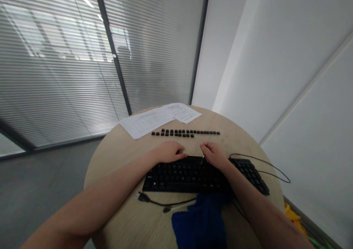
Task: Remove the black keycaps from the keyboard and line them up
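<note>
A black keyboard (176, 172) lies across the round table. My left hand (169, 151) grips its far edge, with the thumb along the top and the other fingers curled and partly hidden. Over the upper keys, right of the middle, my right hand (215, 155) is closed on a thin metal wire keycap puller (203, 158). Its lower end points down at the keys, and thin wires stick up past my fingers. Whether its tip touches a key I cannot tell. Beyond the keyboard, several loose black keycaps (179, 133) stand in two rows.
Printed paper sheets (149, 121) lie at the table's far left. In front of the keyboard are a black USB cable (157, 202), a small brush (167, 209) and a blue cloth (200, 223). The keyboard's cord (275, 166) loops at the right. Blinds and white walls surround the table.
</note>
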Demonstrator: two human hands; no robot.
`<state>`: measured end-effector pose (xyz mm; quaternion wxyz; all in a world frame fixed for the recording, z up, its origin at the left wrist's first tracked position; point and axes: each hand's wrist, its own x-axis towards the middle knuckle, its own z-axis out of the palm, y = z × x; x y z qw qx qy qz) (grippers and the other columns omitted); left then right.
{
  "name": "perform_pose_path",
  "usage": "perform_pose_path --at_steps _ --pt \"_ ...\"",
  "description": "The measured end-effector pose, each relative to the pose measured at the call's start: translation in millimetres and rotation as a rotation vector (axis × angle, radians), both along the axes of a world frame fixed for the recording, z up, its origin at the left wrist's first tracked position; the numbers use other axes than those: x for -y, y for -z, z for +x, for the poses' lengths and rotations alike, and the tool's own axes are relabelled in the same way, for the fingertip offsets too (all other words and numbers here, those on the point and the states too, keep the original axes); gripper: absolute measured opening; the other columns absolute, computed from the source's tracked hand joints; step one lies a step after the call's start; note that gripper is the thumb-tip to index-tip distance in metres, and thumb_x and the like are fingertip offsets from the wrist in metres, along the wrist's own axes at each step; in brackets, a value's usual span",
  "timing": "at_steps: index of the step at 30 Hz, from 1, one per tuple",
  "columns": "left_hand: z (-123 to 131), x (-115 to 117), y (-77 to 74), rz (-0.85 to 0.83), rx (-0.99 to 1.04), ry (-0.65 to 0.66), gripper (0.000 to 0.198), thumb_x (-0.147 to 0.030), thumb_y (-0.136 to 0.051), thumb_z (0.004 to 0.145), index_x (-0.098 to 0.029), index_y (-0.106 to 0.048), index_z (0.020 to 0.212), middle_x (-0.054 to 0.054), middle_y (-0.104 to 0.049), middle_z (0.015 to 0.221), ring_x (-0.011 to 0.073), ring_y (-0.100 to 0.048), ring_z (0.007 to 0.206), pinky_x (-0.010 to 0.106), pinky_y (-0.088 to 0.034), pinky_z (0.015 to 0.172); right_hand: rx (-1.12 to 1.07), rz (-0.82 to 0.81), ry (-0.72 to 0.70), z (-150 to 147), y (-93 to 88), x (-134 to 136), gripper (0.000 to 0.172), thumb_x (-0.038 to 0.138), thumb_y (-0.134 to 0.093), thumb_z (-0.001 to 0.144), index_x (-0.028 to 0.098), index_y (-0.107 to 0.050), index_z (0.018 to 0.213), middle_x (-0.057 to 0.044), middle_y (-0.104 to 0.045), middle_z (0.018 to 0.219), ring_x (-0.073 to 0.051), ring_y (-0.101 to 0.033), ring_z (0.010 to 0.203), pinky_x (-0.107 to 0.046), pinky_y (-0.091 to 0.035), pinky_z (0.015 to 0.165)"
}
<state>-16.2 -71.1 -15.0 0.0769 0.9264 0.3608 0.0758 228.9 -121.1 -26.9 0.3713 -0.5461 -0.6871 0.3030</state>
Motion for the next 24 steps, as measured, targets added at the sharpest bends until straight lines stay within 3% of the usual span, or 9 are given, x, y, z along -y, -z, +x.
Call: perform_pose_path --at_steps 6,24 --pt "1.9 3.7 -6.0 -0.006 -0.02 -0.014 0.047 -0.058 -0.047 0.091 -0.02 -0.065 0.072 0.004 -0.066 0.071 0.0181 -0.057 0.066 0.029 -0.036 0.061 -0.018 -0.004 0.0 -1.0 1.1 -0.2 0.034 0.044 -0.049 0.091 0.021 -0.051 0.065 0.006 -0.045 0.044 -0.011 -0.043 0.04 -0.021 -0.034 0.043" --pt "1.9 3.1 -4.3 0.006 -0.014 -0.011 0.047 -0.058 -0.047 0.092 -0.019 -0.064 0.072 0.005 -0.065 0.07 0.0188 -0.057 0.065 0.03 -0.038 0.061 -0.014 0.001 -0.011 -2.2 4.2 -1.5 0.033 0.042 -0.047 0.092 0.022 -0.049 0.066 0.006 -0.044 0.043 -0.011 -0.043 0.04 -0.021 -0.032 0.043"
